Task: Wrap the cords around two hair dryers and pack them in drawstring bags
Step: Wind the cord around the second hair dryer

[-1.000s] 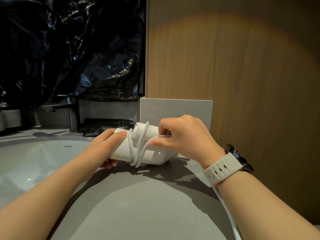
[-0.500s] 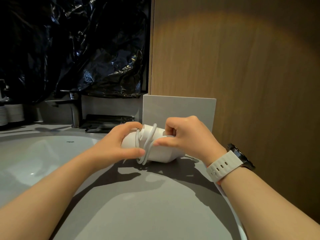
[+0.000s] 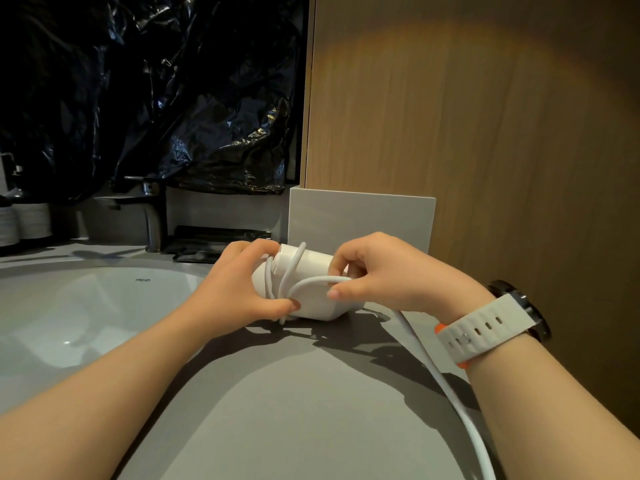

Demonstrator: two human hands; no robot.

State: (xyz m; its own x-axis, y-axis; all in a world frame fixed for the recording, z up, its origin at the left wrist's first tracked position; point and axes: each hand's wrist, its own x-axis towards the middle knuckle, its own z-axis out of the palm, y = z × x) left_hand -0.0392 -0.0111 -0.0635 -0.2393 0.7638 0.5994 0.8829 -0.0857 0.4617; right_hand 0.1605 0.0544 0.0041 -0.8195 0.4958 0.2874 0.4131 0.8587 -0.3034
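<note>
Here one white hair dryer [image 3: 313,299] lies on the grey counter [image 3: 277,410], far centre, three cord [image 3: 433,362] loops round it. Left hand [image 3: 239,289] clasps the loops; right hand [image 3: 384,271] now pinches the cord lower.

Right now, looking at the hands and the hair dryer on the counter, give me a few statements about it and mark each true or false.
1. Both hands, left hand and right hand, touch the white hair dryer. True.
2. The cord is fully wound up. False: a long stretch trails off along the counter.
3. A watch sits on the left wrist. False: it is on the right wrist.
4. The sink lies left of the dryer. True.
5. A drawstring bag lies beside the dryer. False: none shows.
</note>
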